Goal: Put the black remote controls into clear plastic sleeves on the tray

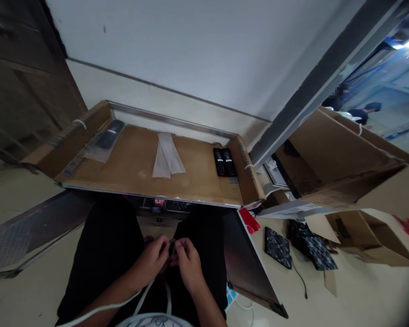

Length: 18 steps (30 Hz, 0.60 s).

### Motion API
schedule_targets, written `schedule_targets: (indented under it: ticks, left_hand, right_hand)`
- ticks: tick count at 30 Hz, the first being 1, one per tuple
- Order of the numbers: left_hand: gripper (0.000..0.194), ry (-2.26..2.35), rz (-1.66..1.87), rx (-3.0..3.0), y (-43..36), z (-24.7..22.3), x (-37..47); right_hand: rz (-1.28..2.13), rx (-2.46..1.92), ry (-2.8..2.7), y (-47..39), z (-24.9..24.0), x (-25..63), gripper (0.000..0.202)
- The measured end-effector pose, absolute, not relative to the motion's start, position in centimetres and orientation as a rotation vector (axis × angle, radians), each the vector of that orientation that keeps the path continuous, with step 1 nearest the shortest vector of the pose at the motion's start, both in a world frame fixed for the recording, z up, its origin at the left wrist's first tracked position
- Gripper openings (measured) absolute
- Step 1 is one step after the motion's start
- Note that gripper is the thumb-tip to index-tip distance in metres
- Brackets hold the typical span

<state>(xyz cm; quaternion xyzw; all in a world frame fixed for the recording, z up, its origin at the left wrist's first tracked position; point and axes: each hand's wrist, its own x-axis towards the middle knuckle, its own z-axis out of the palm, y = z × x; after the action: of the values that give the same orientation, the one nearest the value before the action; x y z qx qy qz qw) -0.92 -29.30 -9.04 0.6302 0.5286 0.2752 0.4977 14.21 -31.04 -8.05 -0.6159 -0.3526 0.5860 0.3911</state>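
My left hand (154, 260) and my right hand (188, 261) meet in my lap, over black trousers. Both pinch a small dark object (172, 247) between their fingertips; what it is cannot be told. A white cord (122, 303) runs from under my left wrist toward my chest. In front of my knees lies a flat cardboard sheet (129, 175) with two black remote-like devices (224, 161) at its right end, clear plastic bags (167, 156) in the middle, and a bagged dark device (109, 134) at the left.
Open cardboard boxes (341, 154) stand at the right. Two black patterned panels (277, 247) with a cable lie on the floor beside a red item (249, 220). A dark metal panel (248, 268) leans by my right leg. A white wall rises behind; another person is far right.
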Motion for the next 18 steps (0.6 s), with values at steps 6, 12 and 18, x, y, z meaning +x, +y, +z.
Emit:
schedule_targets:
  ticks: [6,12,18]
  left_hand:
    - [0.022,1.151,0.695,1.514,-29.1,-5.1,-1.5]
    - [0.012,0.872,0.358,1.778,-31.7,-0.7,-0.3]
    - [0.032,1.072,0.587,1.400,-31.7,-3.3,-2.2]
  right_hand:
    - [1.865,-1.458,-0.253,-30.7,-8.0,14.8,0.057]
    - [2.193,-1.128,-0.266,-30.5,-5.7,14.3,0.047]
    - [1.958,-1.265,-0.480,-30.9,-5.7,14.9,0.048]
